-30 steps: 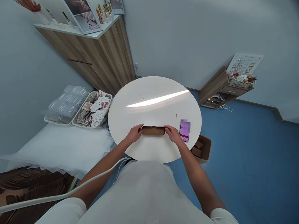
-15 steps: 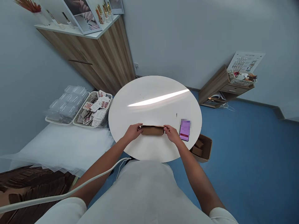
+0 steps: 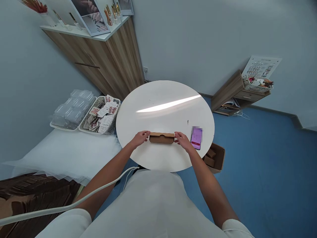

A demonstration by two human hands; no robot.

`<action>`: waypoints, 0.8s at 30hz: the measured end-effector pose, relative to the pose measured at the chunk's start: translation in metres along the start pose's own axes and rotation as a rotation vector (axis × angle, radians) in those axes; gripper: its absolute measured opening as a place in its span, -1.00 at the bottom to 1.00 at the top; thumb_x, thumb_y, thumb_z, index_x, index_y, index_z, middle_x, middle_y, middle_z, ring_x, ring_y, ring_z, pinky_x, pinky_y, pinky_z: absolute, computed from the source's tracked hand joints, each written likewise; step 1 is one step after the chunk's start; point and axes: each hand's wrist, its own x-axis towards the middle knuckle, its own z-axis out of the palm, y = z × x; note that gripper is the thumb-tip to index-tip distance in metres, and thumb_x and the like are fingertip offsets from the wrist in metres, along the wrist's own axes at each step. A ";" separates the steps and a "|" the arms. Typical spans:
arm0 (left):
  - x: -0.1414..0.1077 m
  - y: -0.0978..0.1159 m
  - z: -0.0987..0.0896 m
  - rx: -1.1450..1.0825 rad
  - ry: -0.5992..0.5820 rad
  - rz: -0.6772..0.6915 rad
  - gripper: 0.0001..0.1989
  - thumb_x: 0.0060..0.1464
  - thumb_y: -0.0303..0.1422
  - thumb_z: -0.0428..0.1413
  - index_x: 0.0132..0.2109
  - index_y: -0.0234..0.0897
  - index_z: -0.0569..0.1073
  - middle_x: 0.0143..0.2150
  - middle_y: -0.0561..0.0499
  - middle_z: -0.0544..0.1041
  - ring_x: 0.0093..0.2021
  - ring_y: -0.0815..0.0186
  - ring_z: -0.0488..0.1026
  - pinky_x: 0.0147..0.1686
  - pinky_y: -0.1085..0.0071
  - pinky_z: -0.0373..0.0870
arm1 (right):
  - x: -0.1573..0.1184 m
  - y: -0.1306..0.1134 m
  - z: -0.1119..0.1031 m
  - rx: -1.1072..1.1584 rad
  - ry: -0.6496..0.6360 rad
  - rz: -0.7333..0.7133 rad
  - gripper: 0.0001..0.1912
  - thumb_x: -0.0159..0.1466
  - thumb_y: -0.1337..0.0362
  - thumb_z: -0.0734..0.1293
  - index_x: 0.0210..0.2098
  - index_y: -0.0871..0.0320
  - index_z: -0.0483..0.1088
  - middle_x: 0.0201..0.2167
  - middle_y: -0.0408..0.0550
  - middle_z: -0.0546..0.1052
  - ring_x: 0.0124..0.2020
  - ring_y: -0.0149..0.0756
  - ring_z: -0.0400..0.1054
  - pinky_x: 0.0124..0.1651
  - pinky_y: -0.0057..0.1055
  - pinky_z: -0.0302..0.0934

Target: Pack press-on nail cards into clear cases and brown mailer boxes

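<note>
A small, long brown cardboard box [image 3: 161,140] lies on the round white table [image 3: 173,158], in front of my body. Its top flap, with a small notch at the middle of the edge, leans forward over the darker inside. My left hand [image 3: 141,138] pinches the flap's left end between thumb and fingers. At the opposite end, my right hand [image 3: 182,140] grips the right corner with its fingertips. To the right of that hand lies a phone [image 3: 196,138] with a lit purple screen.
Beside the table on the right, an open carton [image 3: 220,158] holds small brown boxes. Left of it stand a white basket [image 3: 114,122] of printed cards and a tray of clear plastic cases [image 3: 74,109], behind white sheets [image 3: 74,148]. A white cable [image 3: 99,190] crosses my left arm.
The box's flap has tipped forward, so its face and notch now show. My left hand has shifted slightly outward; the right hand stays at its end.
</note>
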 end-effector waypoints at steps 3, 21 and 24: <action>0.004 -0.002 0.002 -0.053 -0.073 -0.072 -0.43 -0.10 0.07 -0.03 -0.01 -0.16 0.35 -0.09 -0.08 0.44 -0.27 0.29 0.44 -0.34 0.42 0.34 | 0.007 0.001 0.004 0.040 -0.024 0.082 -0.56 0.15 -0.04 0.15 -0.12 0.08 0.33 -0.12 -0.03 0.39 -0.42 -0.42 0.38 -0.38 -0.49 0.21; -0.002 -0.035 0.012 0.061 -0.097 0.229 -0.52 0.02 -0.16 -0.04 0.07 -0.26 0.27 -0.14 -0.07 0.49 -0.15 0.24 0.42 -0.18 0.32 0.31 | -0.006 0.027 0.034 0.007 0.102 -0.027 -0.56 0.11 0.15 0.23 -0.03 0.10 0.27 -0.11 -0.02 0.38 -0.39 -0.40 0.37 -0.23 -0.35 0.27; -0.004 -0.051 0.009 -0.034 -0.125 0.276 -0.48 -0.01 -0.28 0.02 0.11 -0.31 0.19 -0.06 -0.13 0.45 -0.09 0.25 0.41 -0.13 0.31 0.33 | -0.021 0.032 0.052 0.023 0.177 -0.064 -0.56 0.06 0.23 0.25 -0.05 0.10 0.28 -0.06 -0.02 0.37 -0.31 -0.38 0.36 -0.20 -0.34 0.26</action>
